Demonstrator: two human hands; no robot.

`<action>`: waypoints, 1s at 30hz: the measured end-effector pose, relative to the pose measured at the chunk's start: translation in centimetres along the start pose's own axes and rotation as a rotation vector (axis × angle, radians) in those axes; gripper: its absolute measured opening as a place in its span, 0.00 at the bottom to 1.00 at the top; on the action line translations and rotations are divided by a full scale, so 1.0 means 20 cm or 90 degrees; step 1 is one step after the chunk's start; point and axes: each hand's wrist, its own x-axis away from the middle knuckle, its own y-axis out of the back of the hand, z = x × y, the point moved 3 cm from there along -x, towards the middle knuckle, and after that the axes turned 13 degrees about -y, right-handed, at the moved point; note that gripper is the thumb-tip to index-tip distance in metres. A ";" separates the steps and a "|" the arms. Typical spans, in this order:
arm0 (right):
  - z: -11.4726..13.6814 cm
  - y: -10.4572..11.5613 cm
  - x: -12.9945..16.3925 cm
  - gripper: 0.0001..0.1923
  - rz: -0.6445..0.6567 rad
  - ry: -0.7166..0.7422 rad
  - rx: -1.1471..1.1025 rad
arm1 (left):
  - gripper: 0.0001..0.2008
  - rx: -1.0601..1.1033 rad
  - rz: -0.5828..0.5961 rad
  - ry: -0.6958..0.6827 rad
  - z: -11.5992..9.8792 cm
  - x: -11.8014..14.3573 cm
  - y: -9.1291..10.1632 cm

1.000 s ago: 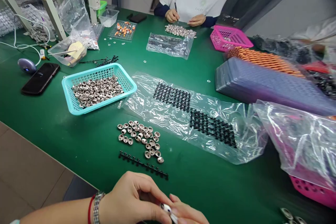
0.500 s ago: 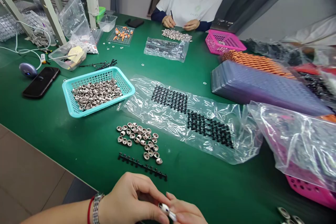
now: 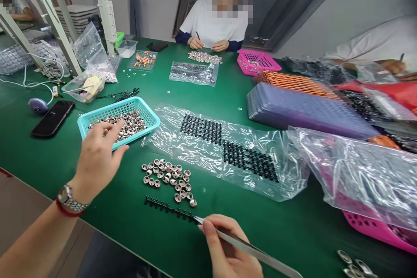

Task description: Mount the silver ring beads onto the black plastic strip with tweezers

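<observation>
My left hand (image 3: 99, 156) reaches over the near edge of a turquoise basket (image 3: 151, 122). Its thumb stands apart and its fingertips are among silver ring-like parts (image 3: 132, 122); nothing shows in its grasp. In my right hand (image 3: 230, 247) is a pair of metal tweezers (image 3: 254, 252), held slanting with the points at the right end of a black toothed strip (image 3: 166, 207). Whether the tips grip the strip or only touch it, I cannot tell. Beyond the strip lies a loose group of the same silver parts (image 3: 169, 173).
A clear plastic bag (image 3: 202, 156) with black strips (image 3: 250, 160) lies mid-table. Stacked translucent trays (image 3: 293, 108) and a pink basket (image 3: 374, 230) are at right, a phone (image 3: 54, 118) at left. Across the table a person (image 3: 215, 26) works at a pile of parts.
My hands were together at the near edge with a small silver part between them. The left has gone to the turquoise basket; the right now holds tweezers at the black strip. The view has shifted.
</observation>
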 end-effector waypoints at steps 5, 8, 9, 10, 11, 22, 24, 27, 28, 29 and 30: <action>-0.02 -0.04 -0.06 0.25 -0.041 -0.011 0.096 | 0.05 0.180 0.230 -0.273 -0.34 0.01 -0.26; -0.03 -0.05 -0.07 0.25 -0.043 0.020 0.103 | 0.01 0.216 0.307 -0.343 -0.45 0.04 -0.38; -0.03 -0.06 -0.07 0.24 -0.034 0.034 0.108 | 0.02 0.218 0.312 -0.348 -0.46 0.04 -0.40; -0.03 -0.06 -0.06 0.23 -0.033 0.047 0.114 | 0.03 0.219 0.320 -0.352 -0.46 0.04 -0.42; -0.02 -0.06 -0.06 0.22 -0.042 0.061 0.123 | 0.04 0.221 0.326 -0.354 -0.45 0.05 -0.43; 0.10 -0.07 -0.03 0.14 -0.124 0.260 0.165 | 0.08 0.317 0.274 -0.322 -0.51 0.28 -0.27; 0.09 -0.06 -0.03 0.14 -0.126 0.259 0.162 | 0.09 0.336 0.249 -0.298 -0.51 0.33 -0.27; 0.08 -0.06 -0.03 0.13 -0.086 0.227 0.151 | 0.09 0.365 0.224 -0.269 -0.50 0.36 -0.27; 0.07 -0.06 -0.03 0.13 -0.070 0.213 0.139 | 0.09 0.369 0.222 -0.262 -0.50 0.36 -0.27; 0.07 -0.06 -0.03 0.13 -0.054 0.199 0.125 | 0.10 0.372 0.223 -0.257 -0.50 0.37 -0.27; 0.07 -0.07 -0.03 0.13 -0.043 0.189 0.107 | 0.10 0.374 0.226 -0.251 -0.49 0.36 -0.28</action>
